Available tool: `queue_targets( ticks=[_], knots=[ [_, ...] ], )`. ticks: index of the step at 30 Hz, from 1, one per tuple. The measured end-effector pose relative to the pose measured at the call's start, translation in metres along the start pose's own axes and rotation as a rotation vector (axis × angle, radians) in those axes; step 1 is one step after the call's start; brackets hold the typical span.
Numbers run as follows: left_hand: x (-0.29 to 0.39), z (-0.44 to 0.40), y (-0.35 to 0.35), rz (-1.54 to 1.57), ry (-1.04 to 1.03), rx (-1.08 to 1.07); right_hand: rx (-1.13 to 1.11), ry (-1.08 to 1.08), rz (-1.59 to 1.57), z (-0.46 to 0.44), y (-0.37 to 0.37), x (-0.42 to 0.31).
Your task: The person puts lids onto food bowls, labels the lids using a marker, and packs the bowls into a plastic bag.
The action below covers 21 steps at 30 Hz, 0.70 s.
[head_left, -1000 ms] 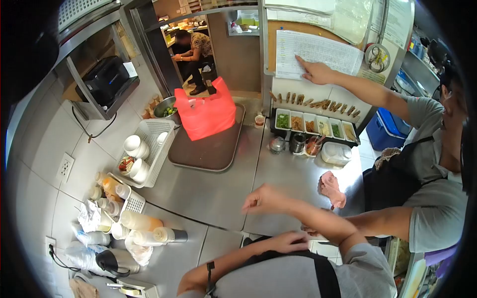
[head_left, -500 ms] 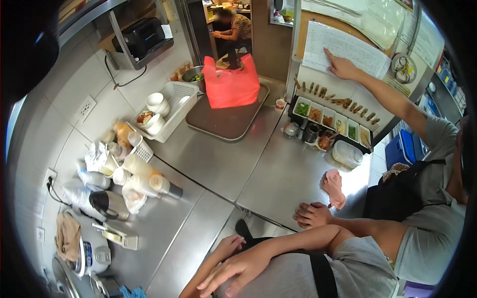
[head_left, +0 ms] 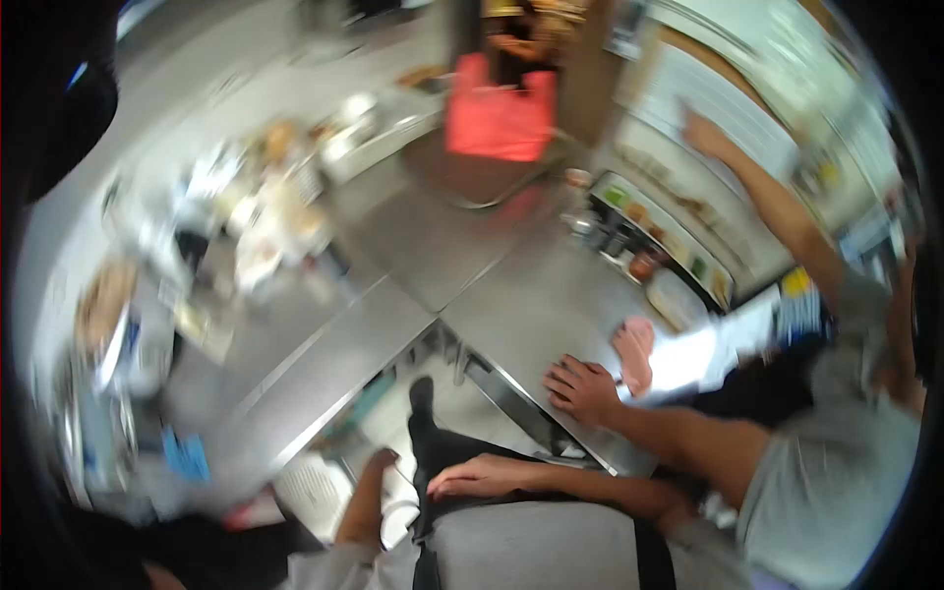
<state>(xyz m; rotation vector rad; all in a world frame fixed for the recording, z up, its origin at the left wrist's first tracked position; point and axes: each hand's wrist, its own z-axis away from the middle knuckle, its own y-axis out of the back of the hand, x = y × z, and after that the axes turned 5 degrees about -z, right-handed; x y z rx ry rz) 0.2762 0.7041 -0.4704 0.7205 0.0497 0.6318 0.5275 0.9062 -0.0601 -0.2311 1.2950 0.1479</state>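
Observation:
Near the bottom, my right hand lies flat across my dark-clothed lap, fingers stretched out and holding nothing. To its left hangs my left hand, beside my leg and apart from the counter; its fingers are too smeared to read. The steel counter runs in front of both hands. A co-worker on my right rests one hand on it, close to a crumpled pink cloth. That person's other hand points at a written sheet on the wall.
A red plastic bag stands on a brown tray at the back. White basket, blurred bottles and cups line the left. A rack of topping containers stands at right. Another person is beyond the doorway.
My view has tilted down, showing more floor and my lap. My hands, crossed before, are now apart, the left one lower at my side. The co-worker still points at the sheet.

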Motion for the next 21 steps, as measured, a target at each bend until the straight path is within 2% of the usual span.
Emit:
queue_targets(
  ticks=[2, 4, 6, 8, 9, 11, 13, 15, 17, 18, 19, 21],
  knots=[
    [-0.016, -0.005, -0.026, 0.123, 0.144, -0.025, 0.087, -0.105, 0.221, 0.001, 0.01, 0.019],
    [-0.032, -0.005, -0.049, 0.224, 0.267, -0.063, 0.167, -0.199, 0.088, -0.003, 0.026, 0.048],
    [-0.048, -0.007, -0.063, 0.314, 0.367, -0.067, 0.354, -0.311, -0.044, -0.009, 0.051, 0.107],
    [-0.059, 0.018, -0.054, 0.41, 0.512, 0.119, 0.52, -0.368, -0.041, 0.002, 0.069, 0.126],
    [-0.073, 0.024, -0.06, 0.64, 0.718, 0.157, 0.574, -0.382, 0.005, 0.008, 0.079, 0.13],
    [-0.08, 0.035, -0.074, 0.781, 1.109, 0.542, 0.621, -0.365, 0.194, 0.018, 0.099, 0.127],
    [-0.112, 0.051, -0.082, 0.869, 1.153, 0.369, 0.647, -0.307, 0.437, 0.026, 0.116, 0.115],
    [-0.135, 0.058, -0.092, 0.88, 1.29, 0.314, 0.606, -0.158, 0.783, 0.035, 0.127, 0.101],
    [-0.174, 0.043, -0.149, 0.846, 0.922, 0.585, 0.482, 0.084, 1.154, 0.049, 0.137, 0.103],
    [-0.189, 0.042, -0.154, 0.822, 0.849, 0.584, 0.427, 0.183, 1.308, 0.06, 0.141, 0.111],
    [-0.186, 0.044, -0.151, 0.82, 0.939, 0.48, 0.396, 0.225, 1.429, 0.077, 0.142, 0.129],
    [-0.168, 0.047, -0.151, 0.786, 1.064, 0.336, 0.531, 0.05, 1.492, 0.143, 0.124, 0.177]
  ],
)
